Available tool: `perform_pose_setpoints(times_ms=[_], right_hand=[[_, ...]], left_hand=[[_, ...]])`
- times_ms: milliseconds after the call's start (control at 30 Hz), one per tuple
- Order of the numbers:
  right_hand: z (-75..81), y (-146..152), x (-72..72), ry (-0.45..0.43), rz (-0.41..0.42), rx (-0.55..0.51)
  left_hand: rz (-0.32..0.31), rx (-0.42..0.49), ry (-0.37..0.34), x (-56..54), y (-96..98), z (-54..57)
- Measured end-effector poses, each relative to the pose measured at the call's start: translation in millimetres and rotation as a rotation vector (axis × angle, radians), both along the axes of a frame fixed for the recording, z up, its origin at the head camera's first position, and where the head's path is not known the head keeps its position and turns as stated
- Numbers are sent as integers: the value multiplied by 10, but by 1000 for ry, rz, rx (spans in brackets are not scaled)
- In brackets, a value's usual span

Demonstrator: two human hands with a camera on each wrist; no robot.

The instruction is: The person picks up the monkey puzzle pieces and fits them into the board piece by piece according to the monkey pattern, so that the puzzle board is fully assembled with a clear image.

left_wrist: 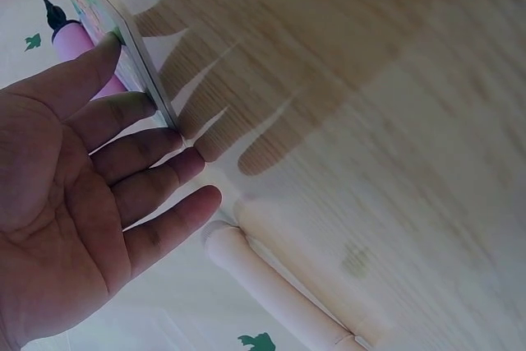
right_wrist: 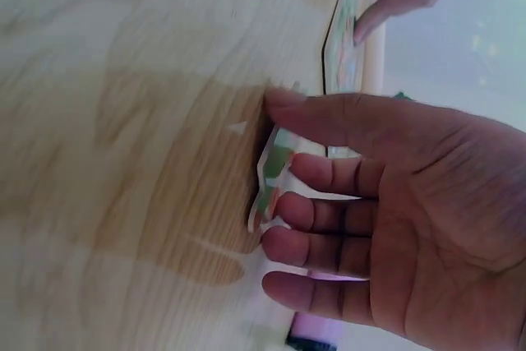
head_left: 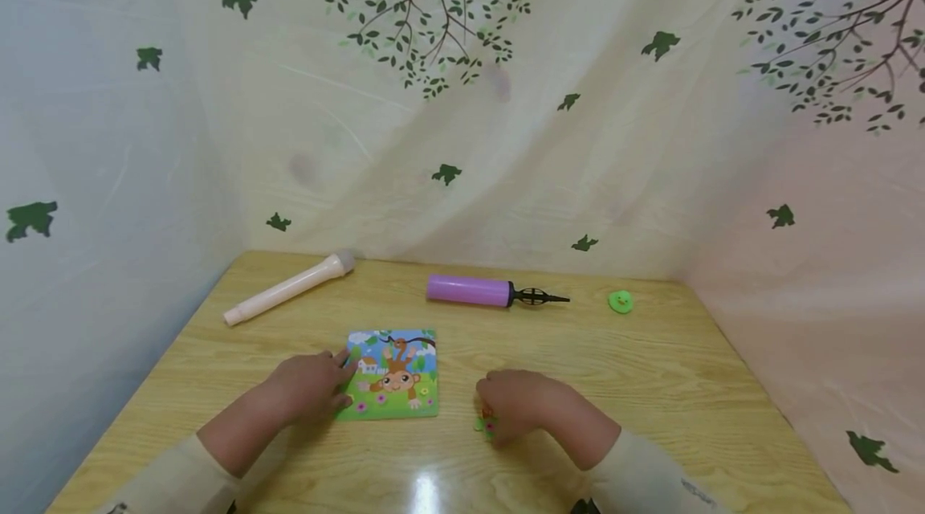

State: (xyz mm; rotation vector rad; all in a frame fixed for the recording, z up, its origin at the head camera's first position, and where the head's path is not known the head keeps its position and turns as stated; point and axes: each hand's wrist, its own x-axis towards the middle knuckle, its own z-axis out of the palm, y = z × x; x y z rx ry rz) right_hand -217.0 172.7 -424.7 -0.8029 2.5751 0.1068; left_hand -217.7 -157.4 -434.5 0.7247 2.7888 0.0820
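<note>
A square picture puzzle (head_left: 396, 373) with a cartoon monkey hanging from a branch lies on the table. My left hand (head_left: 311, 385) rests at its left side, fingers fairly straight, tips on the edge and thumb over the picture. In the left wrist view that hand (left_wrist: 90, 170) shows its palm. To the right of the puzzle, my right hand (head_left: 520, 405) is bent over a small green and brown puzzle piece (head_left: 486, 421). The right wrist view shows the thumb and curled fingertips of this hand (right_wrist: 362, 195) around the thin piece (right_wrist: 275, 166), close over the table.
Along the back of the wooden table (head_left: 650, 385) lie a pale pink microphone-shaped stick (head_left: 289, 289), a purple hand pump (head_left: 470, 290) with a black nozzle, and a small green duck-face toy (head_left: 621, 302). A leaf-patterned cloth (head_left: 361, 201) hangs behind.
</note>
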Motion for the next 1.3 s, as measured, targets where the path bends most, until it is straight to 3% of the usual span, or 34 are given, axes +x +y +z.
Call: perform_pose_setpoints(times_ms=[333,500,700,967,1300], right_hand=[[-2,-301,-19,24,95,-141],[33,-440,-106,104,188,-208],[-6,-612,-219,210,215,-252],[-142,-826,-320,284,254,-262],[-287,-1085,-304,379,286,-209]], left_hand=[[-10,8,17,5,6,6],[0,5,12,19,14,24],[-1,7,14,23,10,21],[-8,7,27,-5,-6,-13],[-5,-2,33,-11,-11,-31]])
